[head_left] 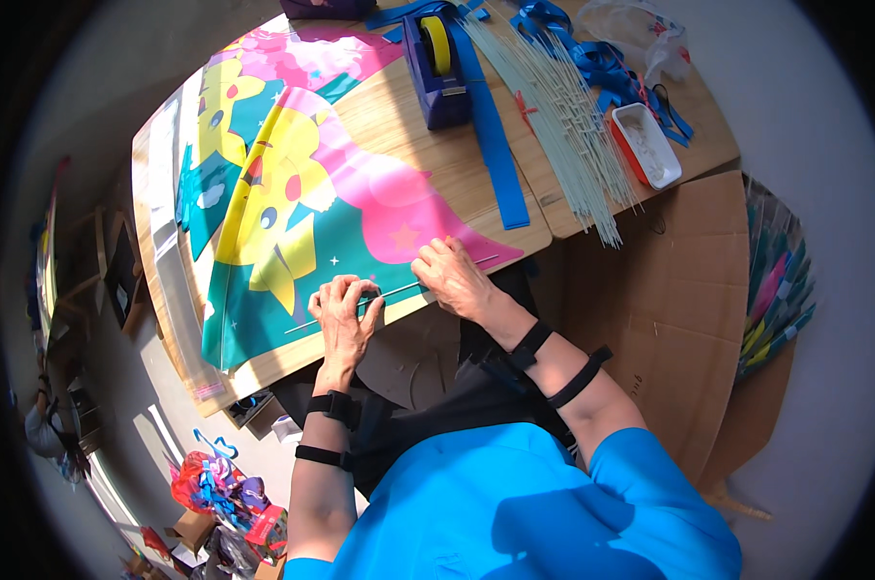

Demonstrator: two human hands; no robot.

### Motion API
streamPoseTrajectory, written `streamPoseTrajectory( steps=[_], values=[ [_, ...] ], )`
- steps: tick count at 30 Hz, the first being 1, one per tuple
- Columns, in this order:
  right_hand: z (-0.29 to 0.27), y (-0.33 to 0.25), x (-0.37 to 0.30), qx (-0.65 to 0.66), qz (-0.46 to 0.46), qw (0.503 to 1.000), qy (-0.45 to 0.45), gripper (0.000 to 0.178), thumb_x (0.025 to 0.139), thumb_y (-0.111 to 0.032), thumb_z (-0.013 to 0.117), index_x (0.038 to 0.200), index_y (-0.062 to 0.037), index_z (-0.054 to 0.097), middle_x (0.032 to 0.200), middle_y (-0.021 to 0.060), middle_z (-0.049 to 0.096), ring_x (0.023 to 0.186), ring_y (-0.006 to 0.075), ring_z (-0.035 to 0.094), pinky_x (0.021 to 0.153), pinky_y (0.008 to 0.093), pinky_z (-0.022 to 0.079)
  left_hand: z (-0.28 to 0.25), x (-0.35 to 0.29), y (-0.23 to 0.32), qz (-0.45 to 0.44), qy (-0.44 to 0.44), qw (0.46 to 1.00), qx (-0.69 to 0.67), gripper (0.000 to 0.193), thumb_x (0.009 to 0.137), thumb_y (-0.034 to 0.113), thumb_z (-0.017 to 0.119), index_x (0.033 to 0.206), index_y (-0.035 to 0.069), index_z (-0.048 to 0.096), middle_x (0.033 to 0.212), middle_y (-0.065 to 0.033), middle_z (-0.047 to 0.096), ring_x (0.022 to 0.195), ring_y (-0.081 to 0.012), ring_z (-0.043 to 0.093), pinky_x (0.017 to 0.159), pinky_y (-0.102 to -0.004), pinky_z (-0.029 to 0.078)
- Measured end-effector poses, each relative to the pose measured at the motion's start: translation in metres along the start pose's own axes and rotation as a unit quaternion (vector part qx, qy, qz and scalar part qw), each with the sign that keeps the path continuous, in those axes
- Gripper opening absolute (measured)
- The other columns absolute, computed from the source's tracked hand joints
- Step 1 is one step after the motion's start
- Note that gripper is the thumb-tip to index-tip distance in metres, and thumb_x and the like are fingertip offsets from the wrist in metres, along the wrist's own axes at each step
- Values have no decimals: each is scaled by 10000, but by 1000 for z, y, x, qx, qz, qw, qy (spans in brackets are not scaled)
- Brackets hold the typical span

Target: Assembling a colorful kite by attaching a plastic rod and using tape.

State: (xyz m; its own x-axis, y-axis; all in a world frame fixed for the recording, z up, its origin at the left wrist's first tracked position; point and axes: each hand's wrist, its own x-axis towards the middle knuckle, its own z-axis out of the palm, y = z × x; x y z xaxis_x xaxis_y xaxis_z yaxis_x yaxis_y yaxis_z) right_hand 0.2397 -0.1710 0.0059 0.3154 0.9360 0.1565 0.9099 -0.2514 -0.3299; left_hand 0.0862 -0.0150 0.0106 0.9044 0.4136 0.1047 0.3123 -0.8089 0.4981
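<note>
Aligning the thin rod (399, 290) with the near edge of the printed sheet (346, 232), on the near side of the wooden table (394, 111). Steady with the left hand (344, 314), curled over the rod's left part; guide with the right hand (447, 277), likewise curled, towards the right end. Press evenly, keep the rod straight, and smooth any pucker before fixing. Hidden under the hands: fingertips and short lengths of rod. Cannot tell whether pinching or only pressing. Cut off at the far rim: a dark purple object (328, 8).
</note>
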Motion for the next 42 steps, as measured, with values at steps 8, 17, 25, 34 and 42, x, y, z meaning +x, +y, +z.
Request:
streamPoseTrajectory(
  steps=[8,17,25,34,42],
  values=[
    [-4,-2,0,-18,2,1000,-10,222,688,-116,649,895,-91,571,891,60,543,924,223,525,830,377,389,-2,1,2,-6,-9,1000,-2,301,727,228,743,1003,202,626,1024,-3,548,1029,-212,495,955,-426,263],
    [-22,-1,-1,63,11,997,45,258,779,-204,681,941,-67,532,944,86,519,968,251,504,868,383,397,-9,3,11,-4,-16,1000,2,423,696,253,753,1082,183,595,1003,-12,552,1006,-215,498,955,-409,265],
    [-94,143,-41,23,375,868,324,75,868,-108,569,857,-34,563,873,154,580,805,364,582,698,453,470,-17,-2,11,11,40,998,-38,485,724,177,720,1173,136,540,1059,-31,591,1064,-223,519,996,-422,246],
    [-79,246,-43,-43,518,838,165,178,848,-101,530,875,54,615,914,280,606,863,424,616,747,488,492,-21,-27,37,0,51,998,-23,419,741,157,697,1134,108,561,1056,-54,603,1058,-227,534,991,-409,255],
    [-105,222,-40,-74,452,853,252,224,850,-119,487,812,64,611,903,272,610,868,419,615,748,486,502,-20,-39,60,49,48,997,-40,390,714,138,708,1087,94,603,1018,-70,609,1023,-237,553,954,-406,302]
  ],
)
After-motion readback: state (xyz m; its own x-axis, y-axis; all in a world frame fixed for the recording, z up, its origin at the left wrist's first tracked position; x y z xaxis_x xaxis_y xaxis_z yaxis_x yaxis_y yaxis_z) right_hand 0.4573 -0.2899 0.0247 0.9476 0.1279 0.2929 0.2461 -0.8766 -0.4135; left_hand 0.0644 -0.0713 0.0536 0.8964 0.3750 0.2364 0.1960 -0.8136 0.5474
